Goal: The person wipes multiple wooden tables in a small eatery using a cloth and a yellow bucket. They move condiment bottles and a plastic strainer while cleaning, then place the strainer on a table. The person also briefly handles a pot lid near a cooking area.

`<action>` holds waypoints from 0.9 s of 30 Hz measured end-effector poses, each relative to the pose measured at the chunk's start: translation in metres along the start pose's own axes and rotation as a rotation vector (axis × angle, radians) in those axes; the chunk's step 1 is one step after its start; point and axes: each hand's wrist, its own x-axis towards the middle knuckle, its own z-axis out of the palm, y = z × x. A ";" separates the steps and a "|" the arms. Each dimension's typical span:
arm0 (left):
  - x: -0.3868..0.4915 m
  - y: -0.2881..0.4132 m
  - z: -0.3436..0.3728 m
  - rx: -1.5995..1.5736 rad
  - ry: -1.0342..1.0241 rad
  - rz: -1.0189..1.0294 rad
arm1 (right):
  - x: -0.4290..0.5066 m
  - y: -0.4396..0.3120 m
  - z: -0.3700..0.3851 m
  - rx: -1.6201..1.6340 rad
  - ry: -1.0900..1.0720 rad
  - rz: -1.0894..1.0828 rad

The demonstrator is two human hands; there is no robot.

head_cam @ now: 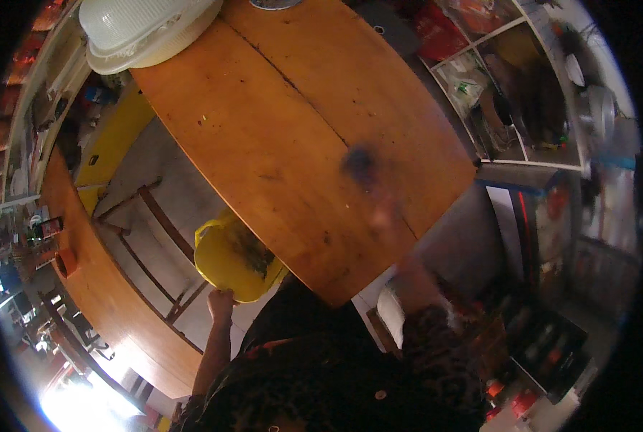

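My left hand (221, 305) grips the rim of a yellow plastic bucket (213, 270) beside the table's long left edge. Dark, loose-looking matter (254, 251) lies inside, and the tabletop hides part of the bucket. Over the near end of the orange-brown wooden table (278, 135), my right hand (383, 208) is strongly blurred. A small dark object (360, 161), too smeared to identify, is at its fingers, on or just above the wood. Small specks and dark marks dot the tabletop, and a dark seam runs along its length.
Whitish ribbed plastic tubs (148, 32) stand at the table's far left corner, near a round dish (275, 4). A wooden stool or frame (165, 221) is on the floor at left, before another wooden table (121, 318). White-framed shelves (516, 97) flank the right side.
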 end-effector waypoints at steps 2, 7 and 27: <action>-0.004 -0.008 0.004 0.005 -0.007 0.034 | -0.064 -0.082 0.065 0.022 -0.186 -0.170; -0.010 -0.033 -0.003 0.028 -0.050 0.037 | -0.153 -0.228 0.127 0.393 -0.560 -0.278; 0.117 0.058 -0.060 -0.111 0.175 0.041 | 0.352 -0.136 0.136 -0.226 0.174 0.023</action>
